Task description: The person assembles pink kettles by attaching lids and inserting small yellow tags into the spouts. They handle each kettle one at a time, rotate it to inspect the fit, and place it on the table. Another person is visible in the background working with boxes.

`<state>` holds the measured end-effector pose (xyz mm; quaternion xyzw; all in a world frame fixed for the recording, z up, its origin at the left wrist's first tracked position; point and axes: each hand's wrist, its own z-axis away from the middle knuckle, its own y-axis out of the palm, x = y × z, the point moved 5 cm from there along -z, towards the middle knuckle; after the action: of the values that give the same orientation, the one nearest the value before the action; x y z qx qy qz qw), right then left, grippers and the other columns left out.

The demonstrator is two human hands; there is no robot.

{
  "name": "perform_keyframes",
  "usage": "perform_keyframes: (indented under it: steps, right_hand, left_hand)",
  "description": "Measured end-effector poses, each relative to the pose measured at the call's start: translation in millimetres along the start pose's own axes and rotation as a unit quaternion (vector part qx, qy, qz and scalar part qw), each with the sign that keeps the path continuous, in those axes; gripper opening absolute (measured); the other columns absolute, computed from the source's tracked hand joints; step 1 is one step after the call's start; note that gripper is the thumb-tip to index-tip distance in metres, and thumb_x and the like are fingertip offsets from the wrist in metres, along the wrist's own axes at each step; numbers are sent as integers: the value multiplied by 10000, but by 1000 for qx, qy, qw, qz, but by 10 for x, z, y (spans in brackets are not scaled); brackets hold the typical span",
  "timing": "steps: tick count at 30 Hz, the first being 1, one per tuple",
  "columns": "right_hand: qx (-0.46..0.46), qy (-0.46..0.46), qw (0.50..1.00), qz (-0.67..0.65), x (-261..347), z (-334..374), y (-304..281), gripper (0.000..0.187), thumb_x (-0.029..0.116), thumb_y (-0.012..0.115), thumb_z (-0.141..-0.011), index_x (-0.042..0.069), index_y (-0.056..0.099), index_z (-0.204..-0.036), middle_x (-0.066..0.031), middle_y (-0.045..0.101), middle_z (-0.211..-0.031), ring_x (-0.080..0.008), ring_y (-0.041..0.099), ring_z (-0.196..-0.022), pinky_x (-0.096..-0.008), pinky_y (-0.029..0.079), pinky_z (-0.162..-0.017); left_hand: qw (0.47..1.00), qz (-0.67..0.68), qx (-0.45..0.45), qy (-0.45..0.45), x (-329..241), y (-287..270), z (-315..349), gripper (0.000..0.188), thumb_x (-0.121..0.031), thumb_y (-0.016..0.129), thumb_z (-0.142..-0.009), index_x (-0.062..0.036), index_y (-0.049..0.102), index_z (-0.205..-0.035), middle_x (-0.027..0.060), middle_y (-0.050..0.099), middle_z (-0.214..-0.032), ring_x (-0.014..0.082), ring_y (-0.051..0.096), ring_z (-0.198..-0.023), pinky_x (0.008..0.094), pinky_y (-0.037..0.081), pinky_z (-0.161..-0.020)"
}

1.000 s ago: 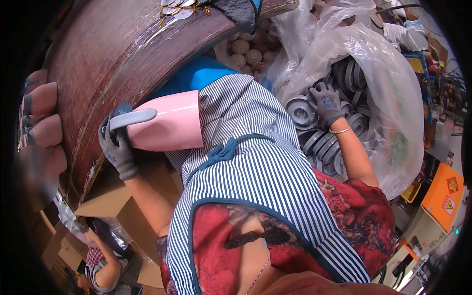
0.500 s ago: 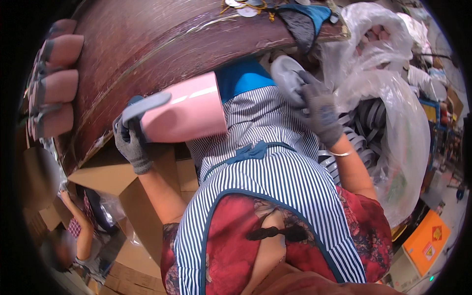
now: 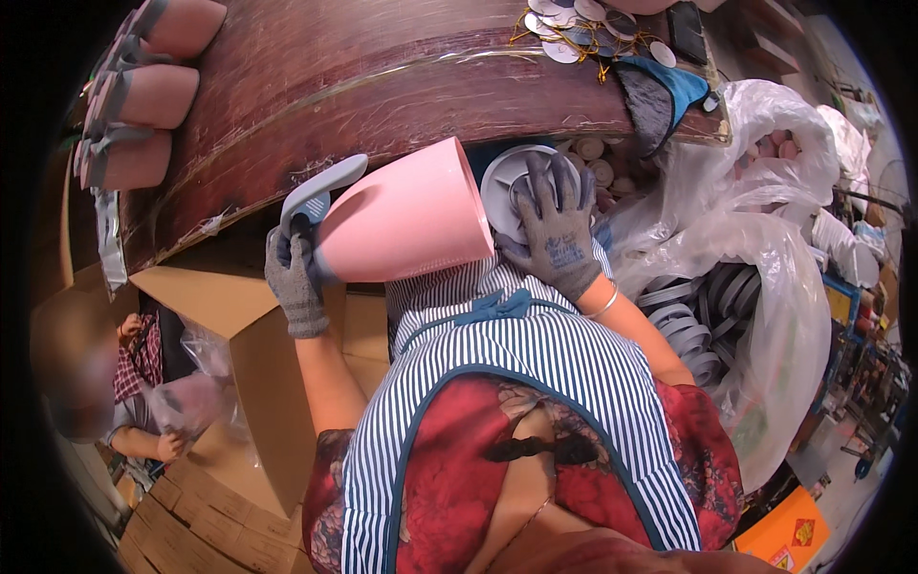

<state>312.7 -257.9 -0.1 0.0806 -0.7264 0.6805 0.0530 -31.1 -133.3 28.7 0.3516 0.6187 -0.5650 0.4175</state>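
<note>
A glossy pink tapered bucket (image 3: 406, 215) lies on its side in front of me, its wide rim facing right. My left hand (image 3: 295, 282), in a grey knit glove, grips its narrow grey end, beneath the raised grey handle (image 3: 335, 187). A grey round lid (image 3: 495, 196) with a raised ring stands beside the rim. My gloved right hand (image 3: 559, 225) holds this lid, its fingers spread over the face. Whether lid and rim touch, I cannot tell.
Several similar pink buckets (image 3: 158, 96) stand at the left of the dark wooden table (image 3: 382, 81). Clear bags at right hold grey rings (image 3: 684, 320) and pink pieces (image 3: 779, 145). Round tags (image 3: 564, 48) lie near a blue-and-black cloth (image 3: 660, 96). An open carton (image 3: 258, 383) sits left; a co-worker's hand (image 3: 170, 445) is beyond.
My right hand has brought the grey lid leftward to the bucket's open end. My left hand still holds the bucket, which sits further right in view. The whole view has shifted.
</note>
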Motion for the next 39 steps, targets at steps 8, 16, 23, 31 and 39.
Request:
perform_keyframes:
  steps: [8, 16, 23, 31, 39]
  right_hand:
    - [-109, 105, 898, -413, -373, 6, -160, 871, 513, 740, -782, 53, 440, -1458, -184, 425, -1498, -407, 369, -1405, -510, 302, -1155]
    - [-159, -94, 876, -445, 31, -16, -1122, 934, 684, 612, -801, 73, 440, -1487, -220, 297, -1587, -427, 258, -1470, -520, 204, -1179]
    - [-201, -207, 851, -439, 12, 47, -1169, 1002, 739, 638, -736, 202, 381, -1542, -211, 229, -1621, -470, 201, -1481, -571, 182, -1180]
    - [-25, 123, 427, -896, 53, -71, -612, 688, 592, 348, -1027, 70, 421, -1469, -135, 508, -1439, -289, 517, -1271, -444, 403, -1085]
    - [-21, 161, 543, -824, -31, 108, -92, 832, 688, 293, -990, 46, 321, -1519, -134, 447, -1495, -239, 439, -1354, -411, 322, -1155]
  left_hand:
    - [999, 14, -21, -22, -81, -125, 113, 216, -188, 556, -1007, 15, 622, -1033, 37, 608, -909, 112, 528, -850, 275, 453, -795]
    - [990, 116, 42, -65, -776, 333, 234, 315, -302, 592, -1021, 9, 643, -1016, 3, 620, -826, 76, 511, -769, 258, 432, -693]
    - [992, 118, 42, -22, -1009, 287, 252, 398, -338, 596, -1018, 24, 649, -1173, 31, 666, -978, 94, 560, -860, 259, 464, -767]
    - [851, -211, -40, 480, -2075, 225, 773, 322, -266, 657, -927, -11, 674, -1124, 101, 623, -1094, 308, 616, -1068, 439, 506, -935]
    - [875, -210, 2, 436, -2061, 240, 505, 405, -230, 744, -771, -37, 703, -1125, 145, 618, -1117, 351, 622, -1065, 473, 502, -930]
